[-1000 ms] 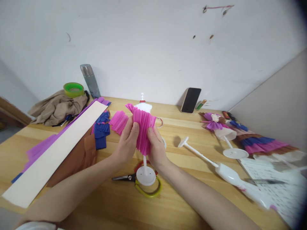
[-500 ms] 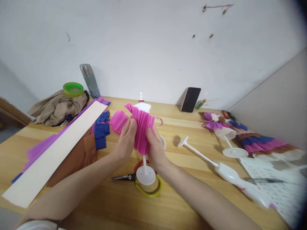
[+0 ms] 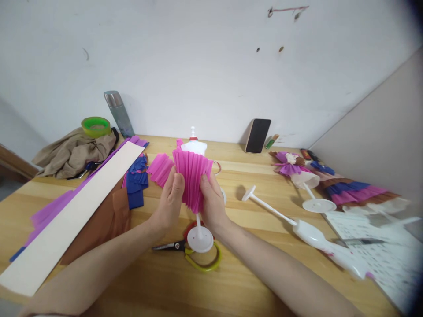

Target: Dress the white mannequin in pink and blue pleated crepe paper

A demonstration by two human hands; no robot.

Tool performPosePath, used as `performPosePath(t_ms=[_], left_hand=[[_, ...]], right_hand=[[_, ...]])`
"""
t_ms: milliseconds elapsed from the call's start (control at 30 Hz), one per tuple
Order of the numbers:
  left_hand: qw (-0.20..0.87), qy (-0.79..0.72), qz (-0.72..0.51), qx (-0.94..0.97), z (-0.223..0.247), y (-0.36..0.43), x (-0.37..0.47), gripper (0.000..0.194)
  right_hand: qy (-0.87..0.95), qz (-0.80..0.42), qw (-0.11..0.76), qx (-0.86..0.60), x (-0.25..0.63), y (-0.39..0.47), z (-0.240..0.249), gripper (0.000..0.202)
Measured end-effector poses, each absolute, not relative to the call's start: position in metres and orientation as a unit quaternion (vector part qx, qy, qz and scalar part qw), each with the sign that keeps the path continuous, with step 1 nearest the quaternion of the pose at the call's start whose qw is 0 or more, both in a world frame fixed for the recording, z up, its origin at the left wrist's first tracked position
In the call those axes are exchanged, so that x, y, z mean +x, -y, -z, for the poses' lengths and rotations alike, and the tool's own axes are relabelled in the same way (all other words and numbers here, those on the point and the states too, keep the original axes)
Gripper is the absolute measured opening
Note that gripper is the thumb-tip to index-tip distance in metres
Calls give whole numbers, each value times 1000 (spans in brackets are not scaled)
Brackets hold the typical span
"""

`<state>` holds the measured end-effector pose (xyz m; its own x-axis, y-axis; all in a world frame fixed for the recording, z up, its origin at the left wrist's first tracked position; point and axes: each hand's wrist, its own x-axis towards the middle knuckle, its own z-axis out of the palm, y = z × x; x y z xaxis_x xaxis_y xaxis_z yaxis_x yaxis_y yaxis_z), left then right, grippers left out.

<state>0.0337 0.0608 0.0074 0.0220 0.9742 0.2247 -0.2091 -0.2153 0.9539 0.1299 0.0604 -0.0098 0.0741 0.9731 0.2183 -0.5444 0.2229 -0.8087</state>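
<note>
Pleated pink crepe paper [image 3: 191, 178] wraps the front of a small white mannequin [image 3: 194, 147], whose neck and shoulders show above it. My left hand [image 3: 172, 193] presses the paper's left edge, thumb up and fingers partly behind it. On the right side my right hand [image 3: 212, 198] grips the paper with its thumb in front. The mannequin's round white base [image 3: 200, 239] stands over scissors [image 3: 206, 264] with yellow and red handles. Another pleated pink piece [image 3: 160, 170] lies just left of the mannequin.
A long cream strip [image 3: 76, 211] lies over purple, blue and brown paper on the left. A phone [image 3: 258, 135] leans against the wall. To the right are a white hot-glue gun [image 3: 310, 237], a dressed mini mannequin [image 3: 290, 165] and a printed sheet [image 3: 380, 259].
The pink paper is spread wider at its upper left, where its loose corner has folded back. My left hand has shifted slightly left and down. The whole view has shifted a little.
</note>
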Motion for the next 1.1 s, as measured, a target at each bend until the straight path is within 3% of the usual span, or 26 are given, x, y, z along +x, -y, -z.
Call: performPosePath(t_ms=[167, 333, 833, 1100], left_hand=[[426, -380, -584, 578, -11, -51, 34, 44], [427, -418, -547, 587, -11, -49, 39, 31], [445, -386, -508, 628, -5, -53, 33, 42], [484, -394, -513, 589, -11, -58, 33, 31]], right_hand=[[383, -554, 685, -279, 130, -59, 6, 41], [381, -548, 689, -285, 127, -57, 7, 39], [415, -513, 679, -321, 128, -57, 15, 49], [500, -448, 663, -333, 132, -56, 10, 51]])
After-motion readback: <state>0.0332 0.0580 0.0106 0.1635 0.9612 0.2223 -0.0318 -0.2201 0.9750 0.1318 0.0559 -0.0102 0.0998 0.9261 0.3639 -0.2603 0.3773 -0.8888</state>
